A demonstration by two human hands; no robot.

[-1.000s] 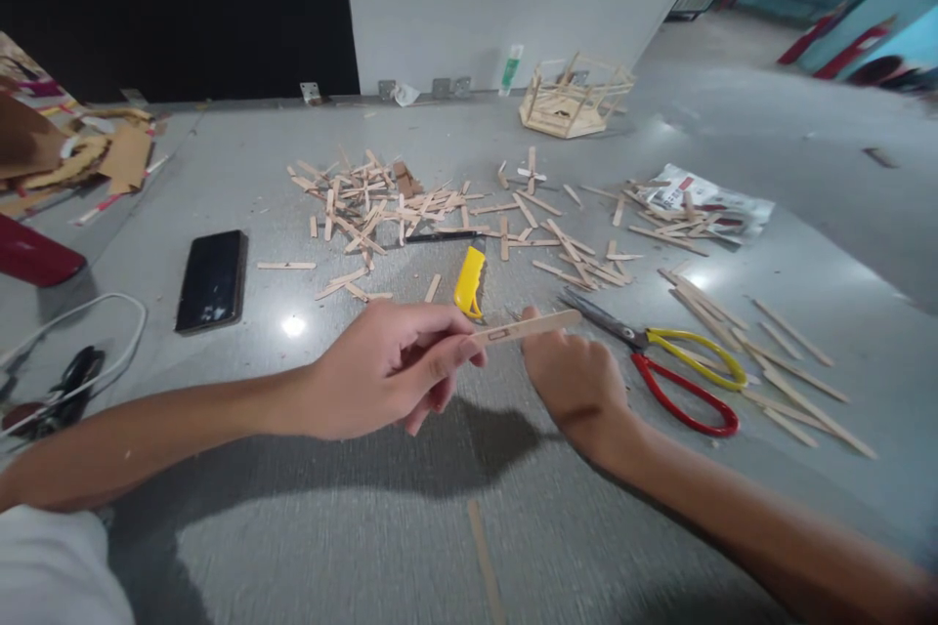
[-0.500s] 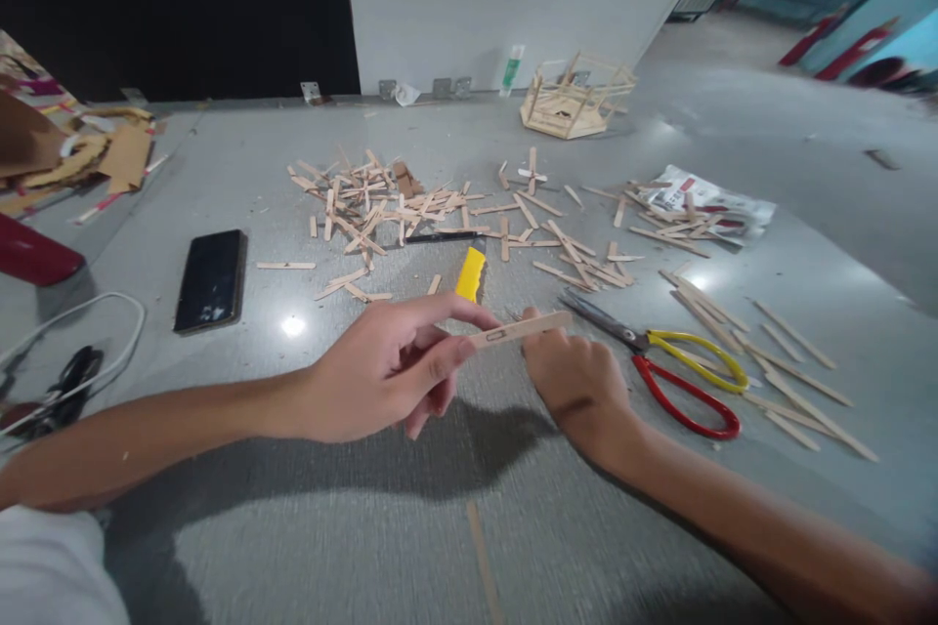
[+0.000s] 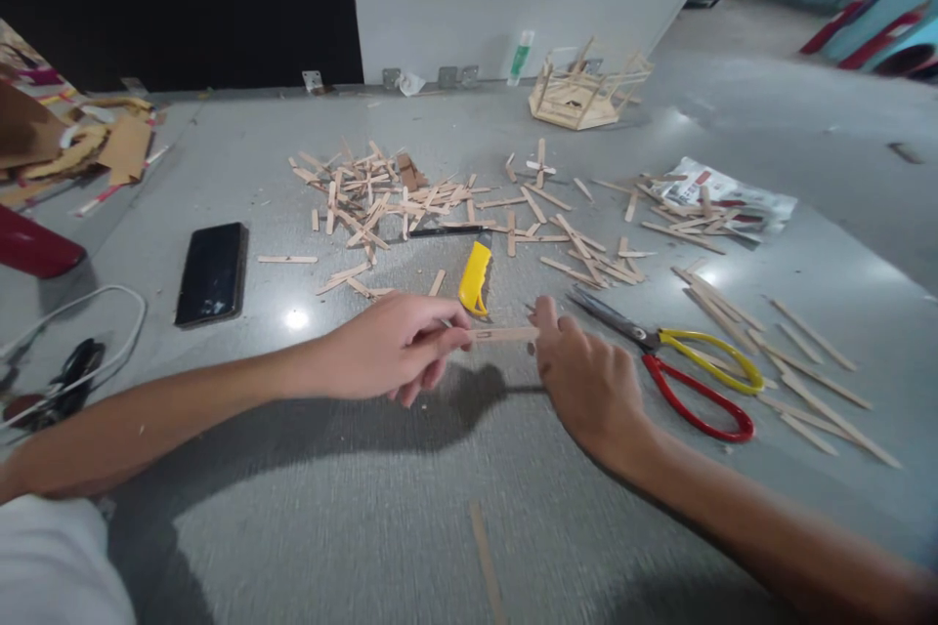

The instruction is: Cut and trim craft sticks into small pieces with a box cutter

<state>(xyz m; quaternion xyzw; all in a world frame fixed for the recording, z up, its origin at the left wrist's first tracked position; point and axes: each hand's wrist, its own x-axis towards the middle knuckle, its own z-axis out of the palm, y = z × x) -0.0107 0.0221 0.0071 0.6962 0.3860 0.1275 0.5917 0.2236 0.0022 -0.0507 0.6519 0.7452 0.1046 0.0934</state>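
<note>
My left hand (image 3: 396,349) pinches one end of a flat wooden craft stick (image 3: 505,335) between thumb and fingers. A small dark rectangular outline shows on the stick near those fingertips. At the stick's other end is my right hand (image 3: 590,376), its fingers curled in around that end and hiding the tip. Just beyond the stick lies a yellow utility knife (image 3: 476,275). To the right of my right hand rest scissors (image 3: 649,340) with one yellow and one red handle loop, their blades pointing toward the loose sticks.
Loose craft sticks (image 3: 366,195) are heaped behind my hands, with longer strips (image 3: 828,381) at the right. A stick frame (image 3: 578,103) and glue tube (image 3: 520,59) stand at the back. A phone (image 3: 212,273), a white cable (image 3: 121,291) and cardboard scraps (image 3: 124,151) lie left.
The stick has come down from a slant to nearly level. Its right end, free before, now meets my right hand's fingers. The view has shifted slightly.
</note>
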